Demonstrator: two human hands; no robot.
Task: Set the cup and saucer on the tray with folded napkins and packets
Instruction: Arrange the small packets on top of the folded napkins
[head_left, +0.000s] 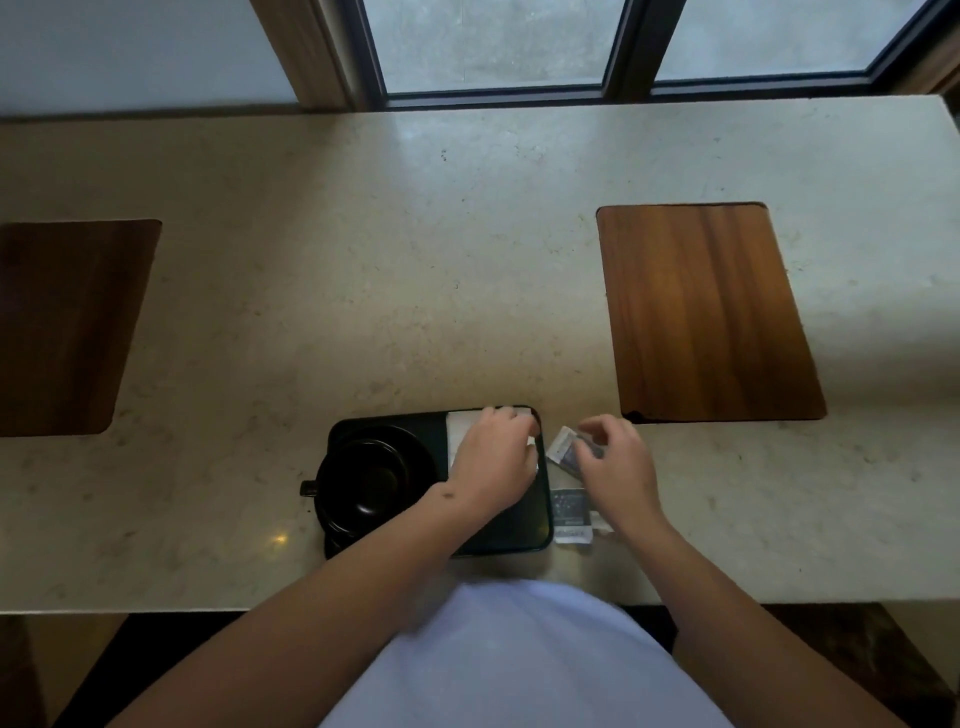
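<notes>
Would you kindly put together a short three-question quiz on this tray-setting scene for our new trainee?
1. True or false: the black cup is on the tray.
2. What does the left hand rest on? A) napkin B) wooden board C) packet
3. Fill in: the packets lie on the counter to the tray's ____.

Key:
1. True.
2. A.
3. Right, where the right hand pinches one packet.

My left hand (493, 457) covers the napkin (460, 431) at the tray's (519, 540) right end, and the cup (371, 480) fills its left. Packets (569, 512) crowd the counter (415, 260) beside my right hand (615, 467); beyond the tray it lies open between two wooden boards (706, 312).
</notes>
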